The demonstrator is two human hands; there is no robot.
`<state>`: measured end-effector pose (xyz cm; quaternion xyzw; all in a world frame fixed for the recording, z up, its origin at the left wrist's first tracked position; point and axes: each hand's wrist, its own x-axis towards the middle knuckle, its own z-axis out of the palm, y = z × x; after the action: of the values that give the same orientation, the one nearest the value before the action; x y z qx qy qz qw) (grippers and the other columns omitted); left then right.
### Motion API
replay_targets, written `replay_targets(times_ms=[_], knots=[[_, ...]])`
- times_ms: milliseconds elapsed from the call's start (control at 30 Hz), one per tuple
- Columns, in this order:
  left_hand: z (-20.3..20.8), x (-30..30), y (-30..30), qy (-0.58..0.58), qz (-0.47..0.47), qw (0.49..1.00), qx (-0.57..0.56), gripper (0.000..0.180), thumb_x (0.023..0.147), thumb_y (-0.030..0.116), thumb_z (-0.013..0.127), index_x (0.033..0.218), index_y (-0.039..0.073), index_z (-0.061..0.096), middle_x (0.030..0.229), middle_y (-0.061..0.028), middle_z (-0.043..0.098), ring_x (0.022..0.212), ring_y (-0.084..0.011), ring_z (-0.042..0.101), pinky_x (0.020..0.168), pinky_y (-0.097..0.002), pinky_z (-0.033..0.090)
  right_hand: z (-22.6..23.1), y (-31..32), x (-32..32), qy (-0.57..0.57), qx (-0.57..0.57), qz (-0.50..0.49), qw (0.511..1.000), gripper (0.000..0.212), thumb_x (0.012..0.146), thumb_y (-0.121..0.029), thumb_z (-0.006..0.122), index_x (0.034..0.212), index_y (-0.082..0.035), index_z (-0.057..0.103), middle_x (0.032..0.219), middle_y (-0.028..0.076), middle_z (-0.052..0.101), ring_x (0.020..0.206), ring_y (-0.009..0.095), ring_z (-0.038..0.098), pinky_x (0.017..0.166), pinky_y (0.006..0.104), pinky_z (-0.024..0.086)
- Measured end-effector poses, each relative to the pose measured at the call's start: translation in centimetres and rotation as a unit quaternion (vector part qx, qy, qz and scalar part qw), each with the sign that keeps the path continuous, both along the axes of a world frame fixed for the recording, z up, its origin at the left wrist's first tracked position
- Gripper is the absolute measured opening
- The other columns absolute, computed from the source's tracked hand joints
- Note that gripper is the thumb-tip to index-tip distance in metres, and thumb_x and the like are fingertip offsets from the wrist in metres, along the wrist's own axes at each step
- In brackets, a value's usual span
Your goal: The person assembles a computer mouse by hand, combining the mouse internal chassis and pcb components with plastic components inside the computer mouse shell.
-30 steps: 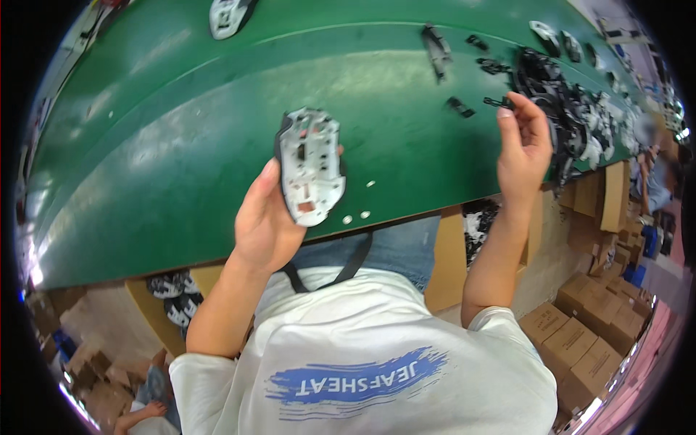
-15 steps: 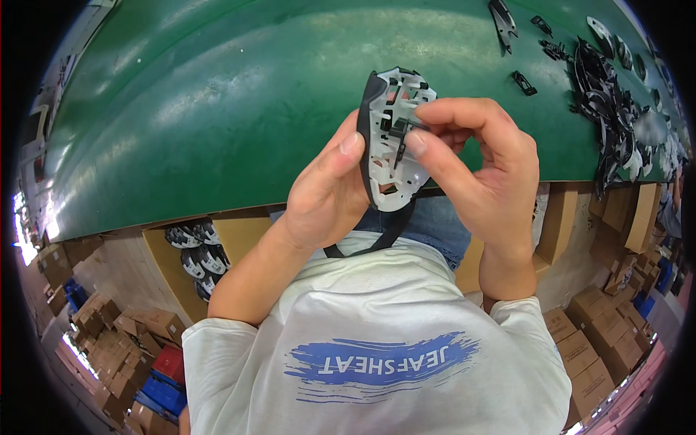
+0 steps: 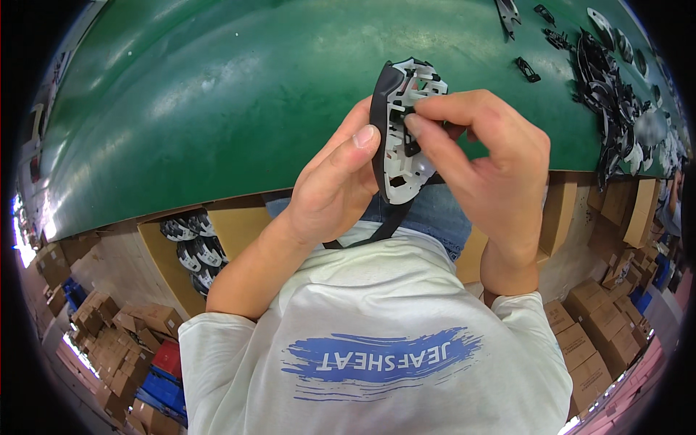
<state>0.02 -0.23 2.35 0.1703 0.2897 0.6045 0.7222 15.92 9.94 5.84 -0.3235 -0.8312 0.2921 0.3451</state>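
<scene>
My left hand (image 3: 337, 163) grips a mouse-shaped plastic shell (image 3: 395, 170) by its black outer side, thumb along the edge. The shell stands on edge above the near side of the green table, its white ribbed inside turned toward my right. With thumb and forefinger pinched, my right hand (image 3: 486, 152) holds a small black plastic part (image 3: 411, 143) against the ribs inside the shell. My fingertips hide part of it, so how it sits cannot be made out.
On the green table (image 3: 217, 109), a heap of black shell parts (image 3: 598, 94) lies at the right, with small black pieces (image 3: 528, 69) nearer. Below the table edge, a carton (image 3: 163, 254) holds several black-and-white shells (image 3: 199, 250). Cardboard boxes (image 3: 587, 355) are stacked on both sides.
Both hands have moved slightly right and away with the shell, which is turned more edge-on. The black part, earlier more exposed between my right fingers, now sits deeper against the ribs.
</scene>
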Motion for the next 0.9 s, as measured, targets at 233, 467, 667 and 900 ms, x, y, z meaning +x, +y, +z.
replay_targets(times_ms=[233, 467, 667, 900], knots=[[0.4, 0.2, -0.3, 0.025, -0.015, 0.999, -0.022, 0.065, 0.114, 0.039, 0.035, 0.169, 0.007, 0.027, 0.167, -0.0126, 0.044, 0.151, -0.0257, 0.048, 0.125, -0.0457, 0.04, -1.3, -0.5, 0.0, 0.006, 0.091, -0.01, 0.996, 0.019, 0.079, -0.004, 0.085, 0.091, -0.009, 0.072, 0.084, 0.003, 0.074, 0.072, 0.023, 0.07, 0.067, 0.0352, 0.053], [0.0, 0.3, -0.2, -0.013, -0.014, 1.0, -0.021, 0.064, 0.113, 0.038, 0.035, 0.168, 0.006, 0.031, 0.165, -0.0132, 0.047, 0.149, -0.0263, 0.051, 0.123, -0.0451, 0.042, -0.8, -0.3, 1.0, -0.002, 0.038, 0.034, 0.999, 0.018, 0.081, -0.003, 0.084, 0.093, -0.008, 0.073, 0.086, 0.004, 0.075, 0.073, 0.024, 0.07, 0.068, 0.0359, 0.053], [0.1, 0.6, -0.2, -0.034, -0.017, 0.999, -0.01, 0.066, 0.112, 0.038, 0.043, 0.167, 0.004, 0.03, 0.159, -0.0124, 0.05, 0.145, -0.0237, 0.052, 0.121, -0.0432, 0.042, -1.0, -0.3, 1.6, 0.008, 0.069, 0.04, 0.997, 0.023, 0.08, -0.003, 0.085, 0.099, -0.01, 0.076, 0.09, 0.003, 0.077, 0.071, 0.024, 0.068, 0.068, 0.0355, 0.052], [0.5, 0.9, -0.1, 0.029, -0.012, 0.999, -0.015, 0.083, 0.099, 0.014, 0.059, 0.17, 0.007, 0.017, 0.157, -0.0116, 0.047, 0.145, -0.0227, 0.045, 0.122, -0.0408, 0.036, -1.8, -0.8, 1.7, 0.001, 0.134, 0.032, 0.99, 0.028, 0.075, -0.002, 0.086, 0.098, -0.014, 0.075, 0.088, 0.0, 0.075, 0.073, 0.021, 0.065, 0.069, 0.0342, 0.046]])
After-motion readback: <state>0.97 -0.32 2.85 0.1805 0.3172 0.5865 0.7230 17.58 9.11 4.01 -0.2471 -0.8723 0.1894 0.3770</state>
